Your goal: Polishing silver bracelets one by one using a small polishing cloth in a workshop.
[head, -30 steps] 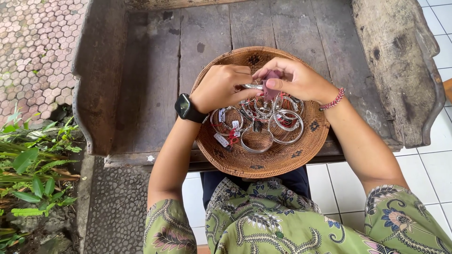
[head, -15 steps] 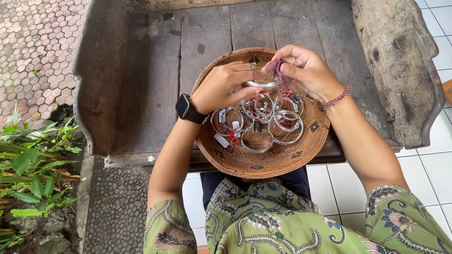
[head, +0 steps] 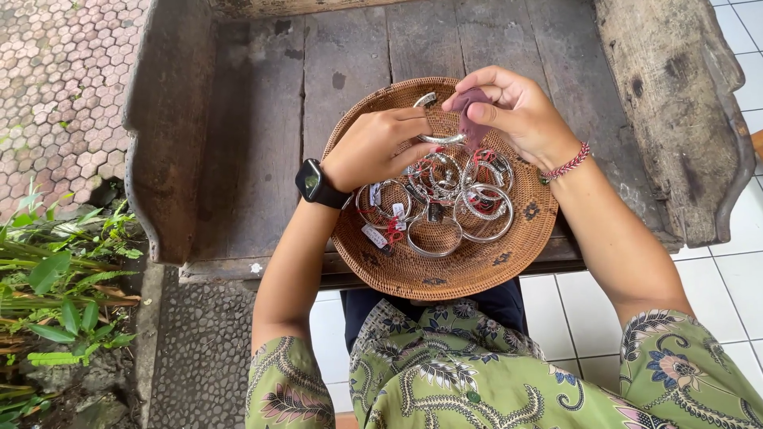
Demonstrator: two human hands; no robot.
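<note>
Head view: a round woven basket tray [head: 381,262] rests on the front edge of a worn wooden bench [head: 238,119], overhanging it slightly. The left hand [head: 373,147], with a black watch [head: 316,184] on its wrist, pinches a silver bangle [head: 435,137] between curled fingers above the tray's far side. The right hand [head: 520,111], wearing a red beaded bracelet [head: 566,165], has its fingertips pressed together on what looks like a small purple cloth [head: 474,119] touching that bangle. More silver bangles [head: 453,199] with tags lie heaped in the tray's middle. Green plants [head: 56,294] grow left of the bench.
</note>
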